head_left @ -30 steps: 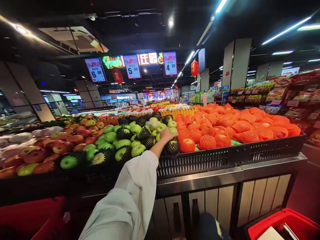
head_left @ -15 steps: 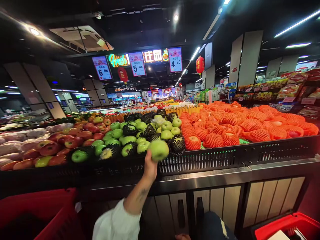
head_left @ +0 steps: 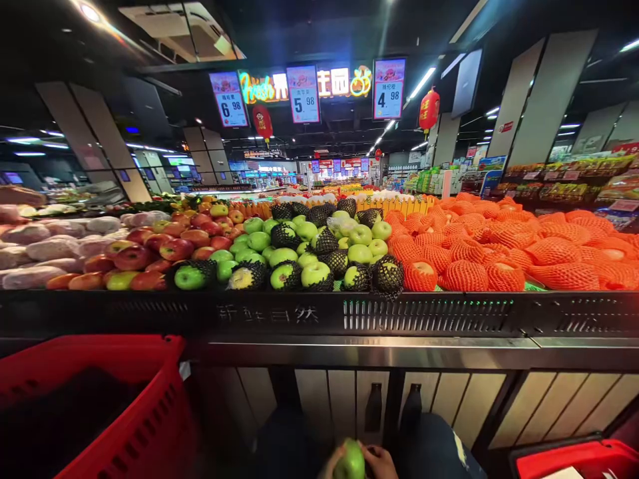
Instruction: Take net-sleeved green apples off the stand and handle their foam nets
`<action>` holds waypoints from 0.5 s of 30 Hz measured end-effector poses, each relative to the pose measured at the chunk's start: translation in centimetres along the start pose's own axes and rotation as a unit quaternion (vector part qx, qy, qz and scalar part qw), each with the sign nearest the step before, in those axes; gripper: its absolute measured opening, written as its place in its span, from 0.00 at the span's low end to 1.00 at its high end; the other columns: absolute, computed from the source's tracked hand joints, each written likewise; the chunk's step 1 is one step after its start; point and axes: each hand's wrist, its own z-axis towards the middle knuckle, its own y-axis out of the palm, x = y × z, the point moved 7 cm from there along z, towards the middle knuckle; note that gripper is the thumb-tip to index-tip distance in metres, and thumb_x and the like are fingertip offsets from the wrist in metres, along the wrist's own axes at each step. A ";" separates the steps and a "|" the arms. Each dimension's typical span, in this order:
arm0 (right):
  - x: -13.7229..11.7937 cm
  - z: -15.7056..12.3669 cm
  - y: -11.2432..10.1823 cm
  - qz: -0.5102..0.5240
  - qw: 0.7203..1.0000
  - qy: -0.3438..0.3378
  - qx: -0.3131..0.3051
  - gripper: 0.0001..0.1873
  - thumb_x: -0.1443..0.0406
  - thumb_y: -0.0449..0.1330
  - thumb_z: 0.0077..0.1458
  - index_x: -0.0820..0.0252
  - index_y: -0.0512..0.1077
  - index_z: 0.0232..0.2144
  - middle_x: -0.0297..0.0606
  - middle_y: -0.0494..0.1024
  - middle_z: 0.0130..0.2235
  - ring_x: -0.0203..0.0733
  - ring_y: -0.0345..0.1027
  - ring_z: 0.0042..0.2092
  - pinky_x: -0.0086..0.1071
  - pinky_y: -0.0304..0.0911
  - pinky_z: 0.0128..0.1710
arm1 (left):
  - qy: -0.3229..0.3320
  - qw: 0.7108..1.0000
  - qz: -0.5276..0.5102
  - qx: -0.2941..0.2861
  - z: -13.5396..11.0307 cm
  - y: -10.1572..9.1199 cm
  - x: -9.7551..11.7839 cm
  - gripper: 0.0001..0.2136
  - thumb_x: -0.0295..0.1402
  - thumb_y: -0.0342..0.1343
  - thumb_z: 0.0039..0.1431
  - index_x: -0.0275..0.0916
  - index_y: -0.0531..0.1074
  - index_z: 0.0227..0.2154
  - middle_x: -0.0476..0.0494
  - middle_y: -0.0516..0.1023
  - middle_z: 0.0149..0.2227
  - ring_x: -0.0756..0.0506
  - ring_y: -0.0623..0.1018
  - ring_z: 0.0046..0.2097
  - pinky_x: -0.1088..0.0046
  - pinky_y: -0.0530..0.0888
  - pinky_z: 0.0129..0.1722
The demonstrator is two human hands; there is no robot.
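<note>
A green apple sits at the very bottom edge of the view, low in front of the display cabinet. My left hand cups it from the left, only partly in view. My right hand is on its right side with fingers curled against it. Up on the stand lie the other green apples, some in black foam nets. Both wrists and arms are cut off by the frame.
Red apples lie left of the green ones, orange-netted fruit right. A black crate rim and steel ledge front the stand. One red basket stands at lower left, another red basket at lower right. Price signs hang overhead.
My left hand lifted a green apple off the pile and brought it down to the bottom of the view, where my right hand met it. The camera tilted and shifted left.
</note>
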 end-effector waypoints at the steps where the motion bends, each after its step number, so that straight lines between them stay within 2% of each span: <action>1: -0.1 0.0 -0.1 0.015 1.000 0.001 0.004 0.26 0.47 0.74 0.15 0.59 0.75 0.15 0.36 0.77 0.19 0.41 0.68 0.25 0.34 0.61 0.26 | -0.018 1.000 0.000 0.007 0.0 -0.1 -0.3 0.18 0.45 0.65 0.55 0.30 0.80 0.29 0.32 0.83 0.28 0.41 0.82 0.29 0.68 0.78 0.34; 3: -0.5 -0.2 -0.3 0.050 0.999 0.006 0.006 0.26 0.50 0.75 0.15 0.60 0.77 0.19 0.38 0.81 0.22 0.41 0.70 0.26 0.34 0.62 0.27 | -0.040 0.998 0.012 0.038 0.0 -0.2 -0.5 0.23 0.49 0.57 0.62 0.32 0.78 0.25 0.32 0.81 0.25 0.42 0.80 0.24 0.70 0.75 0.27; 5: -0.6 -0.5 -0.2 0.089 0.996 0.021 -0.003 0.23 0.57 0.75 0.15 0.59 0.78 0.21 0.38 0.82 0.24 0.43 0.72 0.27 0.35 0.65 0.30 | -0.040 0.995 0.017 0.088 0.0 -0.6 -0.2 0.24 0.51 0.54 0.63 0.35 0.75 0.21 0.36 0.78 0.20 0.43 0.77 0.21 0.71 0.72 0.22; 7: -0.3 -0.7 -0.1 0.105 0.993 0.044 -0.016 0.19 0.64 0.71 0.16 0.57 0.77 0.21 0.37 0.82 0.23 0.45 0.73 0.28 0.35 0.66 0.30 | -0.016 0.991 0.014 0.135 -0.1 -1.3 0.6 0.21 0.51 0.56 0.61 0.38 0.76 0.25 0.41 0.76 0.19 0.43 0.76 0.20 0.71 0.70 0.21; 9: 0.0 -0.8 0.3 0.102 0.993 0.058 -0.034 0.18 0.68 0.67 0.17 0.56 0.77 0.22 0.35 0.80 0.22 0.45 0.72 0.29 0.35 0.65 0.29 | 0.007 0.984 0.003 0.178 -0.2 -2.3 1.2 0.17 0.53 0.58 0.57 0.44 0.78 0.33 0.45 0.76 0.21 0.43 0.77 0.22 0.70 0.70 0.23; 12: 0.7 -0.8 1.0 0.075 0.993 0.067 -0.053 0.16 0.68 0.65 0.18 0.55 0.75 0.20 0.34 0.78 0.21 0.47 0.73 0.29 0.35 0.65 0.29 | 0.013 0.977 -0.031 0.211 -0.3 -3.5 1.4 0.18 0.57 0.57 0.54 0.49 0.77 0.38 0.47 0.78 0.26 0.42 0.79 0.27 0.68 0.73 0.28; 15: 1.3 -0.2 1.3 0.066 0.994 0.065 -0.056 0.18 0.64 0.70 0.16 0.55 0.73 0.19 0.33 0.76 0.21 0.48 0.74 0.29 0.36 0.66 0.28 | 0.008 0.976 -0.042 0.213 0.1 -3.8 1.3 0.20 0.58 0.57 0.53 0.45 0.76 0.31 0.44 0.77 0.25 0.40 0.79 0.28 0.67 0.73 0.27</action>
